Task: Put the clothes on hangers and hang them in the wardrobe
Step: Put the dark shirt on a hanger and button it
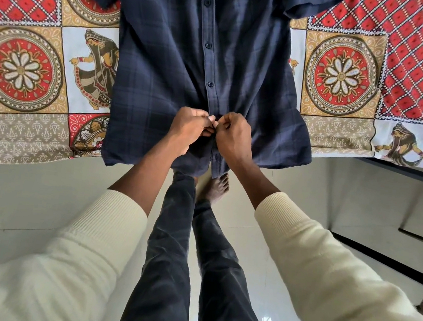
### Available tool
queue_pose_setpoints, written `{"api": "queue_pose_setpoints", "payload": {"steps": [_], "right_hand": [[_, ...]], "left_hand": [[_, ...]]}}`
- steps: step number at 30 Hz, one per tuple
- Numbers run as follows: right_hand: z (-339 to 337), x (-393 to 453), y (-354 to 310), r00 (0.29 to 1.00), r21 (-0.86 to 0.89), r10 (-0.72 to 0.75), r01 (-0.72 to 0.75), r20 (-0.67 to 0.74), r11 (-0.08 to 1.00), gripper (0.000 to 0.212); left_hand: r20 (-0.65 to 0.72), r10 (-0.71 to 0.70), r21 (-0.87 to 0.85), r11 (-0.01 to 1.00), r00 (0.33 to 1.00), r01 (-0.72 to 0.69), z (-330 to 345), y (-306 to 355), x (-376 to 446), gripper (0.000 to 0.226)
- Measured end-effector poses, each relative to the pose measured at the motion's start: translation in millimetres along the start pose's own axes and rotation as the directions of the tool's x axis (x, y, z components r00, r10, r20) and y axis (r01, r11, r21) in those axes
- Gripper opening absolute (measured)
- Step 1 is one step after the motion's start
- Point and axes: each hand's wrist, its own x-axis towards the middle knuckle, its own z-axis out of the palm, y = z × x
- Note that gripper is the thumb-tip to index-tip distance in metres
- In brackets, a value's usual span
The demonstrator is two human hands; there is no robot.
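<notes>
The navy shirt [191,59] lies spread flat on the patterned bed [25,62], hem toward six o'clock. Left hand [190,128] and right hand [232,133] fingers pinch its placket near the hem.

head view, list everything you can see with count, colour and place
shirt: one, dark navy check, spread front-up on the bed, hem hanging over the near edge
buttons: four visible, dark, in a line down the shirt's placket
bedsheet: one, red, tan and white print, covering the bed under the shirt
floor: pale glossy tiles, below the bed edge
left hand: one, its grip pinching the placket near the hem
right hand: one, pinching the placket opposite the left
sleeves: two, cream, on both forearms
legs: two, in dark trousers, bottom centre
foot: one shows, bare, under the hem
</notes>
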Motion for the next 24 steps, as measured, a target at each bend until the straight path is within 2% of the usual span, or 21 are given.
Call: {"api": "queue_pose_setpoints", "payload": {"steps": [3, 9, 12, 14, 16, 18, 19, 21, 23, 24], "right_hand": [[-2, 1, -3, 0.998, -0.163, -0.068, 0.067, 0.0, 0.984, 0.017], [-10, 9, 0, 0.995, -0.177, -0.102, 0.101, 0.008, 0.979, 0.014], [-13, 16, 5, 0.997, -0.113, -0.068, 0.073, 0.045, 0.991, 0.01], [-19, 24, 7, 0.987, 0.039, 0.031, -0.038, 0.158, 0.999, 0.008], [-29, 29, 7, 0.947, 0.21, 0.092, -0.162, 0.309, 0.964, 0.012], [-34, 34, 5, 0.914, 0.214, 0.11, -0.206, 0.39, 0.955, 0.015], [-32, 38, 5, 0.912, 0.18, 0.132, -0.216, 0.389, 0.96, 0.017], [-25, 46, 1, 0.924, 0.069, 0.166, -0.201, 0.345, 0.977, 0.02], [-18, 52, -6, 0.931, -0.173, 0.153, -0.099, 0.332, 0.98, 0.018], [-16, 54, -9, 0.953, -0.274, 0.125, -0.046, 0.277, 0.961, 0.019]], "left_hand": [[-0.03, 0.023, 0.087, 0.996, 0.999, -0.02, 4, 0, 2, 0.026], [-0.023, 0.059, 0.256, 0.965, 0.998, -0.052, 2, -1, 6, 0.028], [-0.041, 0.063, 0.387, 0.921, 0.997, -0.042, 2, -1, 10, 0.032], [-0.007, 0.048, 0.418, 0.907, 0.999, -0.041, 0, 1, 11, 0.032], [0.084, 0.029, 0.317, 0.947, 0.996, -0.054, -5, 6, 11, 0.031], [0.142, 0.002, 0.216, 0.976, 0.99, -0.033, -11, 9, 12, 0.028], [0.111, 0.004, 0.201, 0.979, 0.994, -0.027, -12, 9, 13, 0.024], [-0.093, 0.071, 0.254, 0.966, 0.993, -0.045, -12, 8, 16, 0.016], [-0.35, 0.162, 0.296, 0.954, 0.923, -0.055, -16, 11, 17, 0.003], [-0.445, 0.192, 0.292, 0.954, 0.875, -0.061, -19, 15, 18, 0.006]]}}
